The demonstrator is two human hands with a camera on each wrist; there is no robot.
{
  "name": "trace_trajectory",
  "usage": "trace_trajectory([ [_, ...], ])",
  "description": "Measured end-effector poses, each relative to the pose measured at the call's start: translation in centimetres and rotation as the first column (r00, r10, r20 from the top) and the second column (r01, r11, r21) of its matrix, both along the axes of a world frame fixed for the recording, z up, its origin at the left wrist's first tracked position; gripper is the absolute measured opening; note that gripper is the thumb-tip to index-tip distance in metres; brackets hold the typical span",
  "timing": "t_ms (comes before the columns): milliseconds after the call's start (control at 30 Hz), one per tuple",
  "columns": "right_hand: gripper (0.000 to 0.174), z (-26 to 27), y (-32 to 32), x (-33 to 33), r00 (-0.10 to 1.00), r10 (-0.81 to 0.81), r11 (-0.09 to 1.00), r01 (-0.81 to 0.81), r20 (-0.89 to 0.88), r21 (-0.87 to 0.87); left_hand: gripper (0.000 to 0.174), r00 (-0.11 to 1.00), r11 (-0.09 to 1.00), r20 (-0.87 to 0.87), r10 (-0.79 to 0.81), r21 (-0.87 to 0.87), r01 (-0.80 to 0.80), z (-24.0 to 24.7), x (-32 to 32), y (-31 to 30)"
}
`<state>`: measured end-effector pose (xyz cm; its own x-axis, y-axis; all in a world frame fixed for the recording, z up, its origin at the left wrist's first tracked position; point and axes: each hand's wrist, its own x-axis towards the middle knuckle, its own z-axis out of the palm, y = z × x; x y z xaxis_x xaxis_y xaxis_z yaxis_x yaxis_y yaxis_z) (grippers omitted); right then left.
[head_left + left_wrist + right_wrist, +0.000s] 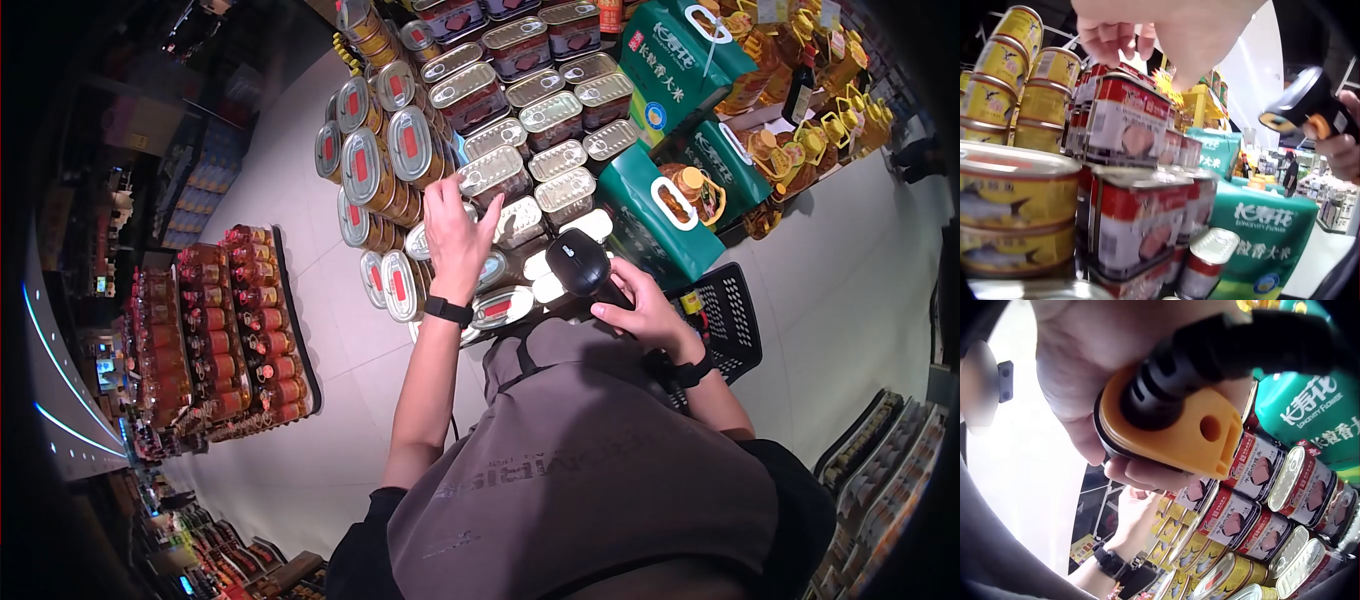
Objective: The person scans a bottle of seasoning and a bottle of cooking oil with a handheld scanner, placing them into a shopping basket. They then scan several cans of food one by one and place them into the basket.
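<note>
My left hand reaches over the stacked luncheon meat cans. In the left wrist view its fingers hang loosely bent at the top edge of a red and white luncheon meat can, the thumb apart from them. Nothing shows between them. My right hand grips a black barcode scanner by its handle, its head held over the near cans. In the right wrist view the scanner's orange handle base and black cable fill the middle.
Yellow fish cans are stacked left of the luncheon meat. Green rice bags stand to the right, with bottles of oil beyond. A black basket sits on the floor by my right arm. Bottles stand in rows at left.
</note>
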<state>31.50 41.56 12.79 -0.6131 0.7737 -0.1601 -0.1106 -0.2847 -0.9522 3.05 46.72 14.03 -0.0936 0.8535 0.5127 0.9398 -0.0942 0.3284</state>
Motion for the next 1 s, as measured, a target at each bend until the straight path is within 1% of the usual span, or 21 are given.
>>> trace_trajectory([
  [33, 0.048, -0.3, 0.1, 0.0, 1.0, -0.012, 1.0, 0.012, 0.005, 0.02, 0.059, 1.0, 1.0, -0.027, -0.007, 0.022, 0.008, -1.3, 0.2, -0.9],
  [100, 0.048, -0.9, 0.4, 0.1, 1.0, -0.01, 1.0, 0.011, 0.013, -0.021, 0.053, 0.994, 0.995, -0.07, -0.08, -0.061, 0.075, -3.2, 0.8, -2.4],
  [133, 0.048, -1.3, 0.4, 0.1, 1.0, 0.0, 0.998, 0.001, 0.024, -0.061, 0.057, 0.998, 0.995, -0.053, -0.045, -0.092, 0.04, -4.0, 1.4, -2.8],
  [233, 0.048, -2.2, 0.5, -0.3, 0.999, 0.008, 0.999, -0.006, 0.05, -0.041, 0.063, 0.999, 0.987, 0.007, 0.033, -0.156, -0.032, -5.8, 1.6, -3.1],
  [367, 0.047, -2.4, 0.7, -0.7, 0.996, 0.043, 0.999, -0.041, 0.074, -0.031, 0.063, 1.0, 0.992, 0.019, -0.002, -0.129, 0.004, -6.4, 0.7, -2.8],
  [433, 0.048, -2.6, 0.7, -0.8, 0.997, 0.045, 0.998, -0.049, 0.064, 0.049, 0.061, 0.999, 0.983, 0.021, -0.033, -0.18, 0.036, -6.0, 0.5, -2.6],
  [467, 0.048, -2.5, 0.6, -0.8, 0.997, 0.048, 0.997, -0.051, 0.065, 0.05, 0.061, 0.999, 0.983, 0.022, -0.031, -0.179, 0.034, -6.2, 0.3, -2.7],
  [533, 0.05, -2.0, 0.5, -0.7, 0.994, 0.043, 0.998, -0.046, 0.098, 0.03, 0.057, 0.996, 0.994, 0.051, -0.077, -0.078, 0.081, -6.3, 0.0, -2.7],
  [567, 0.05, -1.8, 0.5, -0.5, 0.994, 0.039, 0.999, -0.041, 0.098, 0.028, 0.057, 0.995, 0.993, 0.051, -0.082, -0.081, 0.085, -6.3, 0.0, -2.9],
  [633, 0.052, -1.5, 0.2, 0.1, 0.995, 0.052, 0.996, -0.046, 0.089, -0.072, 0.057, 0.936, 0.996, 0.35, 0.026, -0.094, 0.008, -4.6, 0.8, -3.8],
  [667, 0.052, -1.6, 0.0, 0.4, 0.997, 0.041, 0.999, -0.039, 0.07, -0.031, 0.058, 0.918, 0.993, 0.386, 0.086, -0.109, -0.048, -3.3, 0.8, -4.4],
  [700, 0.052, -1.7, -0.1, 0.5, 0.998, 0.035, 0.999, -0.035, 0.047, 0.007, 0.054, 0.914, 0.987, 0.375, 0.154, -0.102, -0.125, -3.2, 0.0, -4.5],
  [733, 0.052, -0.7, -0.2, 0.9, 0.997, 0.066, 0.997, -0.065, 0.026, -0.042, 0.049, 0.732, 0.975, 0.65, 0.205, -0.201, -0.095, -3.5, -0.9, -5.0],
  [767, 0.05, 0.7, -0.2, 1.2, 0.995, 0.096, 0.989, -0.091, 0.039, -0.12, 0.045, 0.469, 0.96, 0.843, 0.264, -0.276, -0.045, -3.7, -2.0, -5.5],
  [800, 0.05, 0.9, -0.3, 1.2, 0.979, 0.195, 0.975, -0.188, 0.051, -0.12, 0.037, 0.007, 0.958, 0.961, 0.277, -0.277, 0.071, -3.5, -3.2, -6.8],
  [833, 0.05, 0.9, -0.1, 1.4, 0.958, 0.278, 0.957, -0.269, 0.075, -0.107, 0.037, -0.07, 0.921, 0.94, 0.334, -0.31, 0.234, -2.8, -4.5, -7.9],
  [867, 0.049, 0.2, -0.3, 0.8, 0.974, 0.227, 0.97, -0.228, 0.022, 0.085, 0.039, -0.197, 0.939, 0.927, 0.319, -0.28, 0.201, -2.9, -4.1, -8.5],
  [900, 0.049, 0.3, -0.3, 0.5, 0.972, 0.234, 0.969, -0.235, 0.019, 0.081, 0.042, -0.324, 0.954, 0.9, 0.292, -0.251, 0.165, -1.9, -3.0, -8.9],
  [933, 0.049, 0.4, -0.3, 0.2, 0.963, 0.268, 0.954, -0.268, 0.015, 0.132, 0.045, -0.37, 0.961, 0.89, 0.268, -0.216, 0.176, -1.6, -2.8, -9.3],
  [967, 0.05, 0.6, -0.2, -0.2, 0.953, 0.302, 0.936, -0.3, 0.012, 0.183, 0.045, -0.373, 0.961, 0.889, 0.267, -0.218, 0.169, -1.8, -2.8, -9.6],
  [1000, 0.05, 0.9, -0.2, -0.6, 0.951, 0.31, 0.935, -0.307, 0.012, 0.18, 0.043, -0.468, 0.966, 0.847, 0.254, -0.193, 0.175, -2.1, -2.9, -10.0],
])
